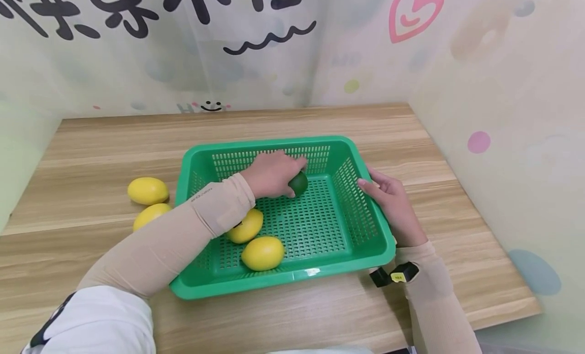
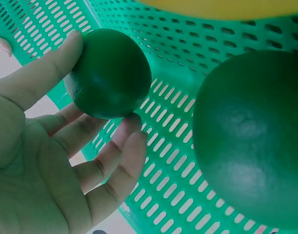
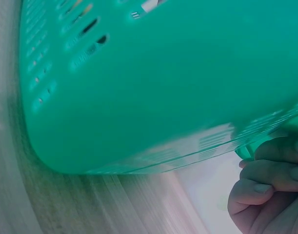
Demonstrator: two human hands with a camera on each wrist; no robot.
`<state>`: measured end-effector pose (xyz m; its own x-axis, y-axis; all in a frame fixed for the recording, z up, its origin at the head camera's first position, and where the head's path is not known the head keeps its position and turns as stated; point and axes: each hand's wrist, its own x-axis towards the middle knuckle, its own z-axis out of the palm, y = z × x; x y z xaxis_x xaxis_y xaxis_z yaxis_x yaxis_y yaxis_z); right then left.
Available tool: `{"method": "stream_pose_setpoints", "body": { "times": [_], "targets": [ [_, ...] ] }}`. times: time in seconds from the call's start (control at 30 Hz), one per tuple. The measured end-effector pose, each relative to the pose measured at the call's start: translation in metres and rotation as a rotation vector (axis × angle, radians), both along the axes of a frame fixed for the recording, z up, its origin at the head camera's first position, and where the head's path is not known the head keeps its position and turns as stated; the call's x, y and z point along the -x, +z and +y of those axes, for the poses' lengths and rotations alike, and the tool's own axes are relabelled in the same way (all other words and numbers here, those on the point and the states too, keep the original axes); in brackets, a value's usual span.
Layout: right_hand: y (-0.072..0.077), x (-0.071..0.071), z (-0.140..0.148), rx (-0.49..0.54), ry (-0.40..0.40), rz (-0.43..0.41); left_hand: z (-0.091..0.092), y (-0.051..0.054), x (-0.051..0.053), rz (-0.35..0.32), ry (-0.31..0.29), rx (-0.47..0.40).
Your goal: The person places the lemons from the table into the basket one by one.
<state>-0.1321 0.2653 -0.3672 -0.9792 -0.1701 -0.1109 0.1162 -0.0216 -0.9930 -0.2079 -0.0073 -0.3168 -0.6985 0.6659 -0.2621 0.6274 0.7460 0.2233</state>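
Note:
A green plastic basket [image 1: 283,279] with slotted walls and floor stands on the wooden table. Inside it, my left hand [image 1: 272,174] holds a smooth, dark green round fruit [image 2: 109,73] between thumb and fingers, near the far wall. A second dark green fruit [image 2: 253,139] shows large in the left wrist view; my forearm hides it in the head view. Two lemons, one nearer [image 1: 262,253] and one partly under my sleeve [image 1: 247,227], lie at the basket's left. My right hand [image 1: 395,206] grips the basket's right rim, thumb on top and fingers outside.
Left of the basket, two more lemons, one whole [image 1: 148,190] and one partly covered by my arm [image 1: 151,214], lie on the table [image 1: 82,166]. A printed wall covering [image 1: 274,79] rises behind the table, and another wall [image 1: 516,166] borders its right side.

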Motion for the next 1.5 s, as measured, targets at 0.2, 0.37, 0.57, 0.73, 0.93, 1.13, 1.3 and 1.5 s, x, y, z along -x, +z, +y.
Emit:
{"method": "stream_pose_setpoints", "body": {
  "times": [0.2, 0.37, 0.57, 0.73, 0.93, 1.13, 1.3, 1.5],
  "targets": [
    [-0.0001, 0.0004, 0.0004, 0.01, 0.014, 0.001, -0.0013, -0.0014, 0.0001, 0.001, -0.02, 0.048],
    [0.0007, 0.0007, 0.002, -0.001, 0.006, 0.0, -0.0006, -0.0033, 0.0013, -0.002, -0.016, 0.064],
    [0.0017, 0.0012, 0.0014, -0.005, 0.0, -0.005, -0.0019, -0.0029, 0.0014, 0.015, -0.033, 0.079],
    [0.002, 0.0009, 0.0018, -0.002, -0.003, 0.0, -0.0026, -0.0016, 0.0014, 0.02, -0.04, 0.08],
    [-0.0004, 0.0008, 0.0015, -0.011, 0.0, 0.018, -0.0019, -0.0018, 0.0016, 0.016, -0.025, 0.079],
    [-0.0013, 0.0003, 0.0004, -0.025, -0.006, 0.033, -0.0035, -0.001, 0.0012, 0.032, 0.008, -0.016],
    [-0.002, 0.0013, 0.0014, -0.009, 0.009, 0.043, -0.005, 0.001, 0.0003, 0.071, 0.016, -0.062],
    [-0.0029, 0.0013, 0.0019, -0.001, 0.012, 0.043, -0.0048, 0.0025, -0.0005, 0.073, 0.013, -0.055]
  ]
}}
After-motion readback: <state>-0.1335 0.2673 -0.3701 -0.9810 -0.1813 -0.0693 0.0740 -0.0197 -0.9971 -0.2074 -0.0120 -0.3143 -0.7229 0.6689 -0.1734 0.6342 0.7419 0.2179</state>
